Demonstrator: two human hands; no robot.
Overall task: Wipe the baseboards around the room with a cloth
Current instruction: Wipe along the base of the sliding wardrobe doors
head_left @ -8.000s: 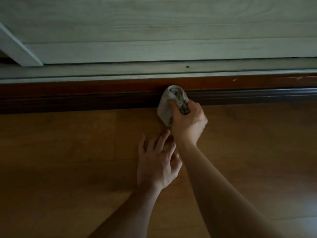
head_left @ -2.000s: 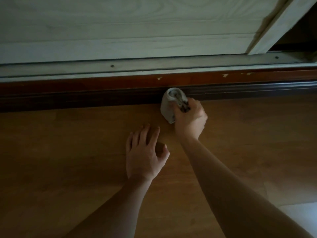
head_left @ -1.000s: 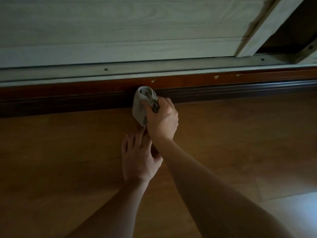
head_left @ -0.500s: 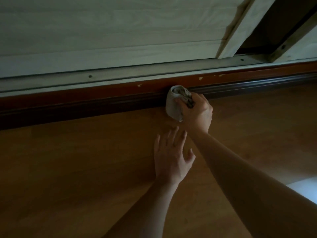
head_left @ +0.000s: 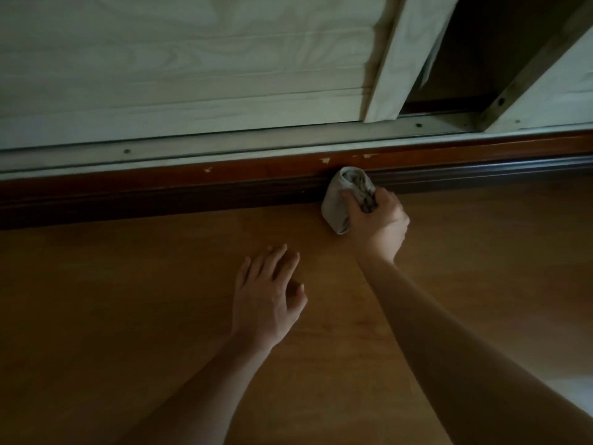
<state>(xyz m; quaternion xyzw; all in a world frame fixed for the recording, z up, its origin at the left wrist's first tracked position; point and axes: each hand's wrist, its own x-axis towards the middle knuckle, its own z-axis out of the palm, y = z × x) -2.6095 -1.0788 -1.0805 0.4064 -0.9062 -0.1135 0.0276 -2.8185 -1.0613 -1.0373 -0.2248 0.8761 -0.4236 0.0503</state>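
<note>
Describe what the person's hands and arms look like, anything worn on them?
Both arms are bare as far up as the picture shows: no sleeves in view. The left hand and right hand wear no gloves, and no watch, bracelet or ring shows, though the dim light could hide small details.

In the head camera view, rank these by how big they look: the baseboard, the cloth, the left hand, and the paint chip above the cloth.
1. Baseboard, spanning the frame.
2. Left hand, though it is nearer the camera.
3. Cloth, partly hidden by the right hand.
4. Paint chip.
</note>
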